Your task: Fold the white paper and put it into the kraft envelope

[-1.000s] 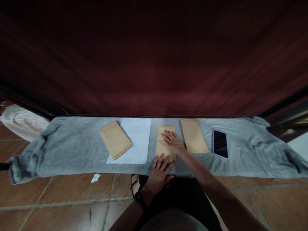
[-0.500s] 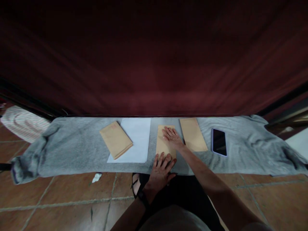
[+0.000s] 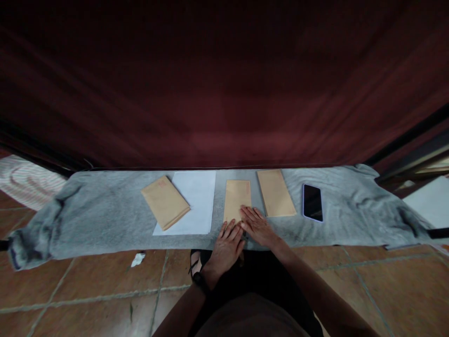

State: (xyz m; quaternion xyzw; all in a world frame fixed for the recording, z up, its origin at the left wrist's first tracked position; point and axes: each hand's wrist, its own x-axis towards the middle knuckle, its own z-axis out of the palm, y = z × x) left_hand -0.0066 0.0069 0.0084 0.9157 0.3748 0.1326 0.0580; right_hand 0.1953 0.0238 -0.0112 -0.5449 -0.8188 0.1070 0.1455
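A brown paper envelope [image 3: 237, 196] with small red print lies flat in front of me on a grey cloth. On its near end rests my left hand [image 3: 226, 244], fingers spread and a dark watch on the wrist. My right hand [image 3: 257, 226] lies flat over the envelope's near right edge, its fingertips close to the left hand's. Both hands cover the near part of the envelope. To the right is a brown envelope or stack of envelopes [image 3: 276, 193]. At the left, a thicker stack of brown envelopes [image 3: 165, 202] lies askew on white paper sheets [image 3: 198, 201].
A phone [image 3: 312, 202] with a light purple edge lies on the grey cloth [image 3: 105, 210] at the right. A dark red curtain-like surface [image 3: 217, 112] rises behind. Below are brown floor tiles [image 3: 101, 271] with a white scrap [image 3: 138, 259].
My right hand has slid from the envelope's upper part down to its near right edge, uncovering the red print. My left hand stays at the near end. The view has shifted slightly.
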